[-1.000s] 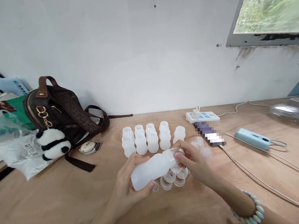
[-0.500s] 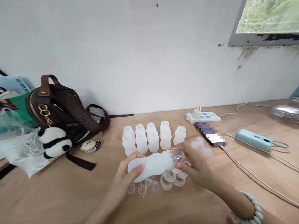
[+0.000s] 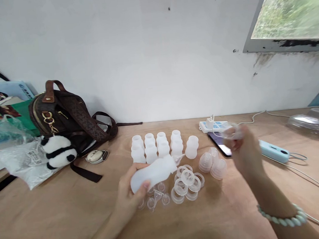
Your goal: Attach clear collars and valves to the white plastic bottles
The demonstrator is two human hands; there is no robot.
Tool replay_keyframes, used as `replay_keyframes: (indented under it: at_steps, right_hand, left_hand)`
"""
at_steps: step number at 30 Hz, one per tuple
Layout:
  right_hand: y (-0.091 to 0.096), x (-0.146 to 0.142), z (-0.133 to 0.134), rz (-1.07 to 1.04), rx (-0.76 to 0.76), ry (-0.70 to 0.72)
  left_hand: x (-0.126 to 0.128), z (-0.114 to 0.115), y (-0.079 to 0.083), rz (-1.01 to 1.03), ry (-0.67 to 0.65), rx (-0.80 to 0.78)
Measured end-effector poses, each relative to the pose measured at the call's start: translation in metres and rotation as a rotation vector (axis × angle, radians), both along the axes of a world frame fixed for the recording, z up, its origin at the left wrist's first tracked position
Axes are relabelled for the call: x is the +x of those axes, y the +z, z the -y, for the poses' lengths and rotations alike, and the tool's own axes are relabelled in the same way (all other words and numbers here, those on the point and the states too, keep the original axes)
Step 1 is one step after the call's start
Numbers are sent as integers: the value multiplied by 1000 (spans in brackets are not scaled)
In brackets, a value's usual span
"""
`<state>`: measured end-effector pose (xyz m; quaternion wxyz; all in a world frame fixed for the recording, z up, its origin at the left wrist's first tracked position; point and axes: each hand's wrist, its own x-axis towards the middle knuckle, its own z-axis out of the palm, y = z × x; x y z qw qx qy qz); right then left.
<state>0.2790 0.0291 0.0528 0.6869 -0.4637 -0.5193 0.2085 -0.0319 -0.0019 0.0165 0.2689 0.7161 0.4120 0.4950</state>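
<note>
White bottle (image 3: pixel 154 173), one: tilted above the desk (image 3: pixel 72 203), left hand's (image 3: pixel 128 192) grip wrapped round it. Clear cover (image 3: pixel 230 132), one, blurred: held raised in right hand's (image 3: pixel 245 157) grip. White upright bottles (image 3: pixel 151 149): grouped toward desk's far edge.

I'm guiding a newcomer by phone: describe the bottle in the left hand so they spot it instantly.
Below the pale wall, look at the brown tabletop. Near its middle, in front of the standing white bottles, is the left hand. The held bottle is the one gripped and tipped sideways; its neighbours stand upright.
</note>
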Motion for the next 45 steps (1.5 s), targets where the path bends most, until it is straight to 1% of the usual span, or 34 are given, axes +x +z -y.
replay_keyframes:
  at_steps: [2,4,5,7,11,13,14,16,18,20,22,24,27,29,31,32,35,37,39,43,45]
  right_hand:
    - [12,30,-4,-158,149,-175]
    - [18,51,-3,-92,165,-295]
    - [19,55,-1,-9,140,-318]
    - [16,56,2,239,36,-294]
    - [3,39,2,755,-215,-107]
    - [-3,32,0,900,-292,-36]
    - [-4,31,0,931,-307,-24]
    - [-6,28,-1,918,-275,-49]
    - [-5,22,1,836,-186,-87]
    - [-5,12,4,735,-94,-72]
    - [-8,-2,8,685,-44,13]
    - [-14,-17,13,697,-28,140]
    - [-25,-38,21,688,-45,336]
    - [-30,-48,26,639,-68,449]
    - [-33,-54,29,581,-84,512]
    - [-34,-55,30,546,-97,528]
    - [-35,-56,31,430,-169,566]
    - [-35,-55,32,369,-206,584]
    - [-35,-56,33,353,-204,589]
    - [-35,-59,35,388,-211,636]
    - [-35,-61,36,390,-234,663]
  left_hand:
    - [-1,-3,1,16,68,1]
    - [0,-4,2,19,101,8]
    - [2,-3,2,20,108,10]
    - [5,-2,3,22,113,9]
    - [7,1,4,19,127,15]
    - [6,1,4,14,132,27]
    - [6,2,4,13,135,37]
    - [4,2,2,16,129,75]
    - [4,4,0,8,112,112]
    - [4,6,-2,-29,92,142]
    - [7,8,-3,-92,81,189]
    - [9,9,-4,-159,66,292]
    - [13,8,-10,-235,1,491]
    - [13,6,-14,-246,-40,551]
    - [13,6,-17,-228,-62,514]
    - [13,7,-17,-212,-70,462]
    - [12,10,-16,-183,-80,228]
    - [12,12,-15,-171,-78,133]
    - [13,12,-13,-163,-74,144]
    - [15,11,-14,-180,-97,289]
    - [14,10,-15,-187,-119,298]
